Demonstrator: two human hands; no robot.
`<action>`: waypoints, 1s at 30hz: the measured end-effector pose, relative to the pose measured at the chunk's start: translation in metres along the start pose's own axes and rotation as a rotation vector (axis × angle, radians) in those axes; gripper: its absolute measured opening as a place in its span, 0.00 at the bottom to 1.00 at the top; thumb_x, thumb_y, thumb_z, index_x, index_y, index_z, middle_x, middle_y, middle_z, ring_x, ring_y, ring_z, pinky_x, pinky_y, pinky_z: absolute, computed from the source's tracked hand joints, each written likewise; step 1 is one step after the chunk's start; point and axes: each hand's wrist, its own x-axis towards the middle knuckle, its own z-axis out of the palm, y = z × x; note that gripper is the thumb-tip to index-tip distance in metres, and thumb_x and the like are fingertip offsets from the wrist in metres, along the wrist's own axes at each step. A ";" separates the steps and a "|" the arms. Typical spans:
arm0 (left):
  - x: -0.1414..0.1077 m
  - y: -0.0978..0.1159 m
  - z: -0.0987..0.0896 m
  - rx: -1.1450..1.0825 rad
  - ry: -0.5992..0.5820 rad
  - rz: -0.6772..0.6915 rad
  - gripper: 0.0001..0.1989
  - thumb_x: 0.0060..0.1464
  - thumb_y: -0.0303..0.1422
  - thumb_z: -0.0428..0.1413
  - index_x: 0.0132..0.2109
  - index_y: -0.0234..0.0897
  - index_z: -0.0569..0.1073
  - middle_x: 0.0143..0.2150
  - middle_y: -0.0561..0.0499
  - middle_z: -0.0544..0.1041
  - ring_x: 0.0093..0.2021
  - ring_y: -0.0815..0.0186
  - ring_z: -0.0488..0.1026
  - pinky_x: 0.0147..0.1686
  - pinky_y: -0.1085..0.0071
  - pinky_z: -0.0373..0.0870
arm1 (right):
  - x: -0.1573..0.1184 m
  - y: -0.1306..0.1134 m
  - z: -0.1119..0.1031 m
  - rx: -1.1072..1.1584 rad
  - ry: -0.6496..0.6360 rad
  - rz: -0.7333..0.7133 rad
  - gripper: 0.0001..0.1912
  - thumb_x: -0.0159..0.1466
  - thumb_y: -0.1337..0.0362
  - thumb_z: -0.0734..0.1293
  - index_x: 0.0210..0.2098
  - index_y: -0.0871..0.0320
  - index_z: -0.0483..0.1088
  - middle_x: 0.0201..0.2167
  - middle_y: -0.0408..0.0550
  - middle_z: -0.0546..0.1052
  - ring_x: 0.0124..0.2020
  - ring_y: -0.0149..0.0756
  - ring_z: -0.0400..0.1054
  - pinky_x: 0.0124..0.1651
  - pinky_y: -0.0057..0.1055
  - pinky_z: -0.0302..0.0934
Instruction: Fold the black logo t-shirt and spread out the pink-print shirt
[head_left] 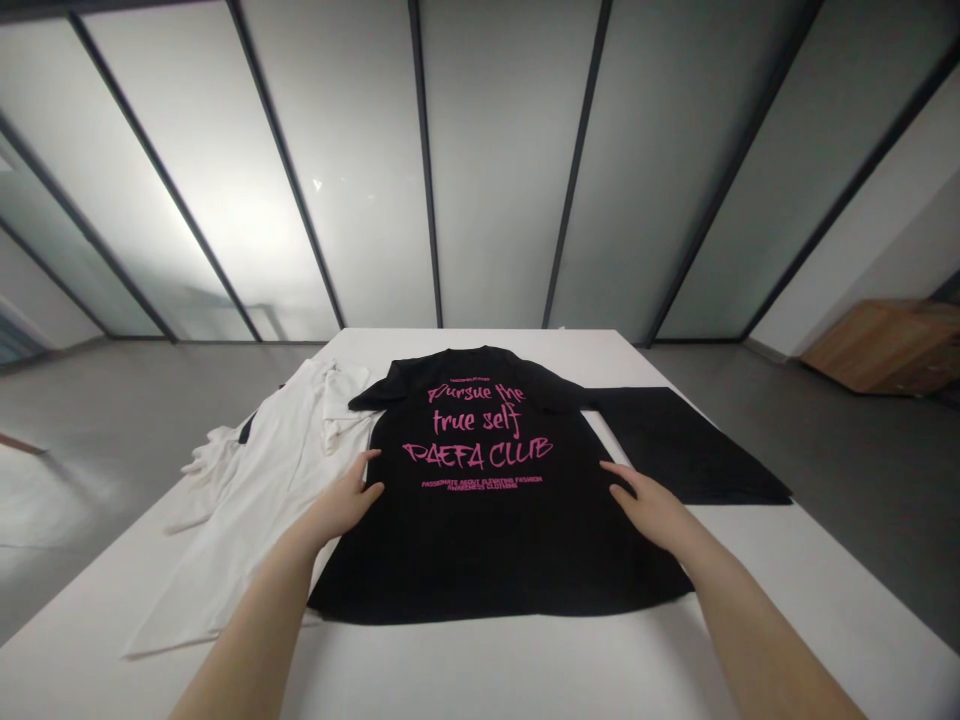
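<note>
A black T-shirt (487, 550) with pink lettering lies spread flat, its neck at the far end and its hem towards me. My left hand (346, 505) is at the shirt's left side edge, thumb and forefinger apart, fingertips on or just over the cloth. At the opposite side edge my right hand (654, 508) is placed much the same way, thumb and forefinger separated. The other fingers of both hands are mostly hidden. No cloth is visibly pinched in either hand.
White garments (240, 500) lie loosely heaped on the left of the white table (510, 670). A folded black garment (675, 450) lies on the right, partly beside the shirt's sleeve. Behind the table stand frosted glass panels (502, 170). A wooden cabinet (885, 340) is at far right.
</note>
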 end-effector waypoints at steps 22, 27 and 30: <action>-0.086 -0.015 -0.037 0.079 -0.328 -0.115 0.32 0.59 0.60 0.53 0.62 0.50 0.74 0.57 0.47 0.81 0.58 0.47 0.77 0.61 0.55 0.69 | -0.076 -0.004 -0.070 -0.098 -0.410 0.251 0.25 0.58 0.44 0.70 0.52 0.42 0.82 0.37 0.55 0.84 0.28 0.52 0.77 0.27 0.44 0.70; -0.043 0.032 -0.037 0.363 -0.009 0.046 0.34 0.63 0.55 0.48 0.68 0.42 0.70 0.56 0.38 0.78 0.58 0.42 0.76 0.60 0.48 0.67 | -0.035 -0.077 -0.044 -0.224 -0.179 -0.160 0.26 0.69 0.46 0.64 0.62 0.47 0.76 0.45 0.54 0.83 0.43 0.51 0.78 0.46 0.42 0.69; -0.001 0.078 -0.014 0.392 0.045 0.258 0.28 0.67 0.51 0.48 0.64 0.41 0.72 0.56 0.38 0.78 0.59 0.46 0.74 0.61 0.51 0.66 | -0.010 -0.130 -0.004 -0.211 -0.189 -0.365 0.24 0.72 0.52 0.63 0.63 0.51 0.75 0.51 0.56 0.81 0.51 0.50 0.76 0.54 0.39 0.65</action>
